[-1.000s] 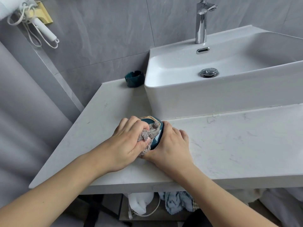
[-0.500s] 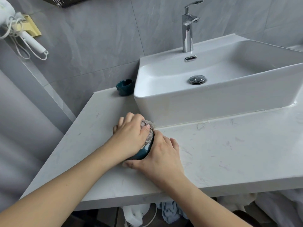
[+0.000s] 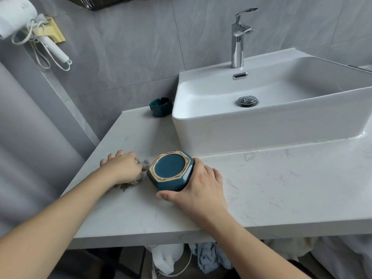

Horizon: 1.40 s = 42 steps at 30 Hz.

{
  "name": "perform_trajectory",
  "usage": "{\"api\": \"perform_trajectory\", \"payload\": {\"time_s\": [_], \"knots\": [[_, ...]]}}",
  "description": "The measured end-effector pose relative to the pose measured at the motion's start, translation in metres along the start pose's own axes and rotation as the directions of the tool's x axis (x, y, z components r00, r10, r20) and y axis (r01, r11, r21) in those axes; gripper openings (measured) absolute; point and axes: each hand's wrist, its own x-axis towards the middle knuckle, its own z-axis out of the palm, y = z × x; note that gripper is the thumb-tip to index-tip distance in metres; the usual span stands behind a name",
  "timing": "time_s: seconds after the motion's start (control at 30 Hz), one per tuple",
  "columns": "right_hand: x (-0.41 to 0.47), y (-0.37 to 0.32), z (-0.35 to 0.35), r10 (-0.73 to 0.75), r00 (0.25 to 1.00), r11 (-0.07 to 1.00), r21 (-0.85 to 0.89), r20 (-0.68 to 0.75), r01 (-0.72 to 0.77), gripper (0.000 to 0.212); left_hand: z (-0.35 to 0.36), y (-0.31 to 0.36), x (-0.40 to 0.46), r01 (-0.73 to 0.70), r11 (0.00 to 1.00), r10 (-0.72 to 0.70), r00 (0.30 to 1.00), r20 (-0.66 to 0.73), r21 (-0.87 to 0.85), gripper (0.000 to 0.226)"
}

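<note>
Your right hand [image 3: 198, 190] grips the teal dish [image 3: 171, 171]; the thumb lies along the dish's near lower edge and the other fingers curl round its far side, close together, with their tips hidden behind the dish. The dish is tipped on its side on the countertop [image 3: 261, 188], just in front of the basin's front left corner; its six-sided base, rimmed in unglazed tan, faces up and toward you; its opening is turned away and cannot be seen.

Your left hand [image 3: 121, 167] rests on the countertop to the left of the dish; its fingers are curled and pressed together over the bunched grey cloth [image 3: 136, 179]. The cloth shows at the right side and under the heel of that hand; it lies just beside the base of the dish, and contact between the two cannot be told.

The white basin [image 3: 261, 125] stands on the countertop behind the dish; its chrome tap [image 3: 238, 37] rises at the rear rim and the drain plug [image 3: 247, 101] sits in its floor. A second teal dish [image 3: 161, 106] stands upright at the back of the countertop, just beside the basin's left wall. A white hair dryer [image 3: 16, 19] hangs on the wall at upper left; a blue cloth [image 3: 209, 256] lies under the countertop.
</note>
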Motion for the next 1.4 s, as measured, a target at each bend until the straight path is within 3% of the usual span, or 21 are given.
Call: {"api": "perform_trajectory", "payload": {"time_s": [0.07,0.17,0.27,0.4,0.5,0.63,0.83,1.03,1.17,1.27,1.4], "knots": [[-0.001,-0.001,-0.001,-0.003,1.0,1.0,-0.005,0.003,0.003,0.097,0.008,-0.009,-0.006,0.02,0.995,-0.021,1.0,-0.008,-0.093,0.042],[-0.003,-0.003,-0.002,0.031,0.998,0.999,0.017,0.046,-0.032,0.112,0.0,0.007,-0.016,-0.034,0.961,-0.02,0.981,-0.191,-0.275,0.053],[-0.009,-0.005,-0.012,0.12,0.992,0.987,0.103,0.048,-0.124,0.114,-0.007,0.029,-0.025,-0.134,0.942,0.06,0.969,-0.238,-0.308,0.051],[0.0,-0.012,-0.043,0.257,0.95,0.887,0.348,0.175,-0.304,0.058,-0.009,0.034,-0.027,-0.094,0.935,0.106,0.994,0.016,-0.342,0.049],[0.025,-0.025,-0.059,0.319,0.894,0.874,0.266,0.314,-0.406,0.026,-0.016,0.036,-0.038,-0.007,0.869,0.152,0.955,0.254,-0.494,0.033],[0.043,-0.037,-0.055,0.384,0.786,0.852,0.143,0.485,-0.505,0.02,-0.013,0.042,-0.046,0.066,0.797,0.143,0.945,0.293,-0.601,0.025],[0.049,-0.028,-0.045,0.362,0.796,0.793,0.288,0.486,-0.536,0.017,-0.009,0.037,-0.046,0.089,0.66,0.174,0.948,0.268,-0.746,0.022],[0.045,-0.022,-0.061,0.264,0.833,0.776,0.406,0.487,-0.483,0.038,-0.019,0.025,-0.059,0.009,0.587,0.246,0.951,0.189,-0.809,0.011],[0.033,-0.022,-0.098,0.097,0.878,0.821,0.461,0.469,-0.337,0.047,-0.028,0.022,-0.075,-0.146,0.465,0.371,0.928,0.043,-0.873,0.04],[0.021,-0.021,-0.136,-0.052,0.897,0.89,0.429,0.439,-0.158,0.051,-0.043,0.03,-0.097,-0.351,0.445,0.499,0.861,-0.098,-0.824,0.056],[0.007,-0.012,-0.192,-0.169,0.927,0.97,0.225,0.335,0.096,0.052,-0.064,0.06,-0.132,-0.551,0.486,0.525,0.804,-0.277,-0.679,0.052]]}}
